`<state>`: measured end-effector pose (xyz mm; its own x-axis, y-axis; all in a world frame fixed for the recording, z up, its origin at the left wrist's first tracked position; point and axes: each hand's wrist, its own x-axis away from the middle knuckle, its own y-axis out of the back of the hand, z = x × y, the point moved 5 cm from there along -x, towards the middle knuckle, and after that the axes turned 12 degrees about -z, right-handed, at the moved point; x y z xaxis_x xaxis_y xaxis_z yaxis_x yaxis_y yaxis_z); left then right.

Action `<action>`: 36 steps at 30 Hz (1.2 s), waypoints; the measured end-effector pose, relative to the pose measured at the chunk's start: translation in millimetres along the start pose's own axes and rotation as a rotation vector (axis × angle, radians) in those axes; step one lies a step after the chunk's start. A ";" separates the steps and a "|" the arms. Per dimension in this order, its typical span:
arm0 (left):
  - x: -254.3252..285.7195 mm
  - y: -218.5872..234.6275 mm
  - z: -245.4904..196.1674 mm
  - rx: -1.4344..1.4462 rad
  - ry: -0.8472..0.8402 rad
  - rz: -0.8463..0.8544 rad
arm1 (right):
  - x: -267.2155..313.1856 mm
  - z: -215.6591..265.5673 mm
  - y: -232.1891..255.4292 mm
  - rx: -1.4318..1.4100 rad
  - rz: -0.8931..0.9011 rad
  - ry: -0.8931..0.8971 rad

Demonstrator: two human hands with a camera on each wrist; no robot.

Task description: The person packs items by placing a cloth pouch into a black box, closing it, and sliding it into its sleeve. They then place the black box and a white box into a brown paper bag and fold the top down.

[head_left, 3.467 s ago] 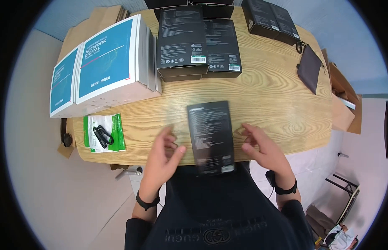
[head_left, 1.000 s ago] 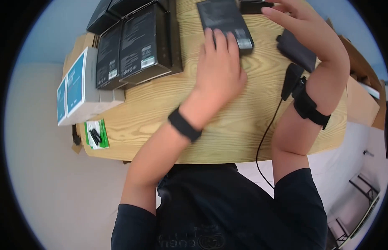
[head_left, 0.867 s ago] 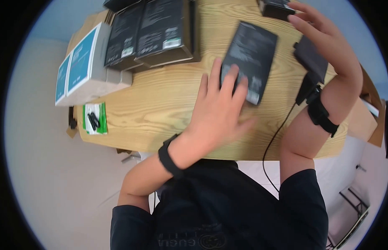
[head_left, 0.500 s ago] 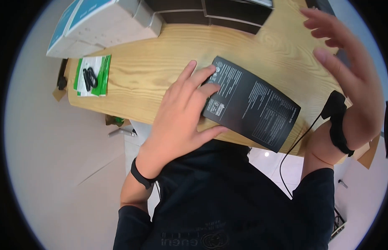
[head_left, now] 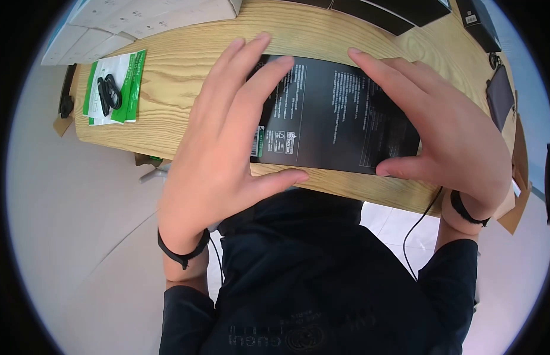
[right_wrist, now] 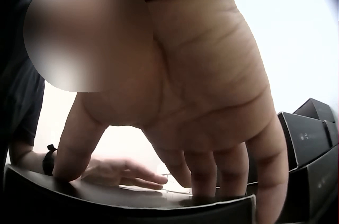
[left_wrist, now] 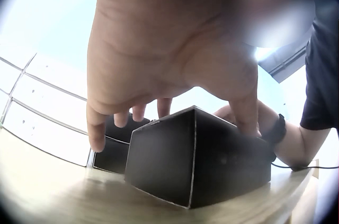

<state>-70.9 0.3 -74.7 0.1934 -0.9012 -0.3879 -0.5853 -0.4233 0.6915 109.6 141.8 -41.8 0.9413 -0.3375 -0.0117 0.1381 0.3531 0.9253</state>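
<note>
We see a black box (head_left: 322, 112) lying flat near the front edge of the wooden table (head_left: 168, 89), its long side running from left to right and its printed face up. A green and white barcode label (head_left: 258, 141) shows at its left end. Our left hand (head_left: 219, 142) arches over that end, fingers long and spread, thumb held apart by the near edge; we cannot tell whether it touches the box, but it has no grip on it. Our right hand (head_left: 446, 127) spans the other end, fingers stretched past the far edge and thumb at the near edge, spread wide rather than clenched; how firmly it touches, we cannot tell. Each of our wrists wears a black band, and our shirt (head_left: 298, 284) is dark. To the left, a coiled black cable (head_left: 109, 94) lies on green and white packets (head_left: 134, 86). Farther back we have white boxes (head_left: 151, 15) at left and more black boxes (head_left: 375, 13); on the right, a smaller black box (head_left: 479, 26) and a dark pouch (head_left: 501, 97)
</note>
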 end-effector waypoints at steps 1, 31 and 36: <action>-4.1 -1.3 0.6 -0.021 -0.033 0.054 | -0.4 -1.6 -2.4 -0.004 0.002 -0.005; -11.0 11.3 14.6 -0.003 -0.042 0.156 | -14.9 9.8 -18.8 -0.074 -0.108 0.095; -24.1 -3.7 -2.1 -0.118 -0.099 0.229 | -9.6 -5.9 -26.6 0.143 -0.092 0.027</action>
<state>-71.7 23.4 -66.7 -0.0146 -0.9636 -0.2671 -0.5078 -0.2230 0.8321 98.7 140.8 -68.5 0.9349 -0.3384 -0.1070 0.1806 0.1939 0.9643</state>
